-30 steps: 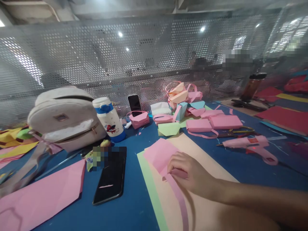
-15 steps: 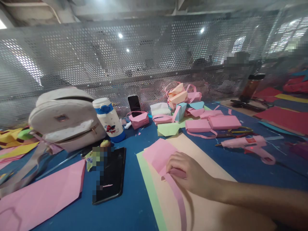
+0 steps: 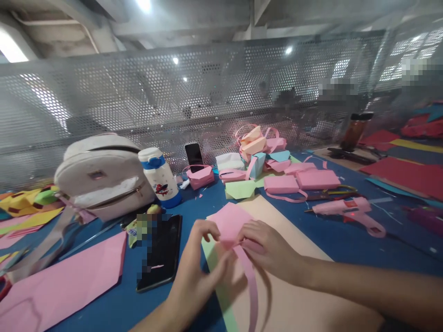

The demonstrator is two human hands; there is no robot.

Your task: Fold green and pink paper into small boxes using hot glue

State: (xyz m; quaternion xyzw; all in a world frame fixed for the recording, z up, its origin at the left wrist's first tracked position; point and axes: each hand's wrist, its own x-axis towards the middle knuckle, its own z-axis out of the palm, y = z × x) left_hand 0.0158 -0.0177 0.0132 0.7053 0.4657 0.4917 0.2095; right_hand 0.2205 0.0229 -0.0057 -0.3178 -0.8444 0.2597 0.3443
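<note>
A folded pink paper piece [image 3: 231, 220] lies on a stack of peach paper [image 3: 297, 240] with green paper beneath. My right hand [image 3: 263, 242] is closed on its right side, where a long pink paper strip [image 3: 249, 279] begins and curves down toward the front edge of the view. At the left side of the piece is my left hand [image 3: 206, 258], its thumb and fingers curved apart around the near left corner. Its fingertips touch or nearly touch the paper; whether they press on it is unclear.
A pink glue gun [image 3: 349, 210] lies at the right, near small folded paper bags [image 3: 282, 184]. At the left are a black tablet-like device [image 3: 166, 251], a bottle [image 3: 161, 180], a white backpack [image 3: 104, 177] and pink paper [image 3: 69, 281]. A perforated metal panel stands behind.
My left hand has come in from the lower left to the pink piece. My right hand keeps its hold. The whole view has tilted up slightly.
</note>
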